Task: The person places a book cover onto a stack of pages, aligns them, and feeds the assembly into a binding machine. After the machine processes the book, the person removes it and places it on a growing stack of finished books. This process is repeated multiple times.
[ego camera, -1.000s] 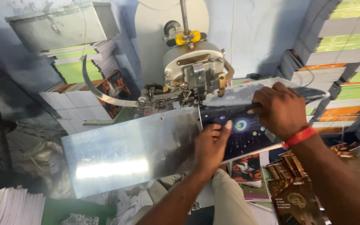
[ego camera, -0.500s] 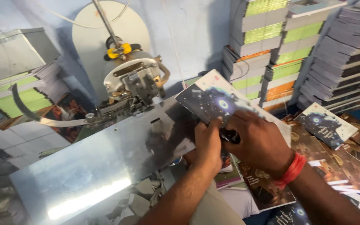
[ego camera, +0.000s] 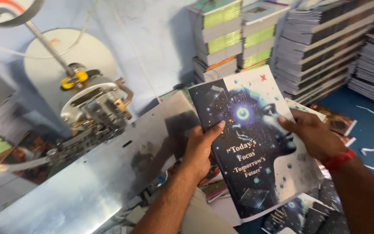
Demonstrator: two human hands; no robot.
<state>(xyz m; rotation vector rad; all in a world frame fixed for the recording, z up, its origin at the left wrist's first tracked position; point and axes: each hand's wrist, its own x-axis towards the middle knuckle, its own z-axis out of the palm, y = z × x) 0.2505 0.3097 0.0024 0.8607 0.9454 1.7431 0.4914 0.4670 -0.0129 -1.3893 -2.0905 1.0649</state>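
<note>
I hold a thin booklet (ego camera: 252, 143) with a dark starry cover and a white corner, lifted and tilted in front of me. My left hand (ego camera: 201, 146) grips its left edge, thumb on the cover. My right hand (ego camera: 310, 135), with a red band at the wrist, holds the right edge. The booklet is to the right of the sloped metal plate (ego camera: 87, 186) of a stitching machine (ego camera: 96, 108), and apart from the machine's head.
Tall stacks of booklets (ego camera: 325, 47) line the back wall and right side. More dark-covered booklets (ego camera: 304, 216) lie below my hands. Paper scraps (ego camera: 373, 154) lie on the blue floor at the right. A wire spool disc (ego camera: 61, 56) stands behind the machine.
The booklet has come off the machine's plate and moved right, now held up flat with its cover facing me. My view has swung right toward the stacks.
</note>
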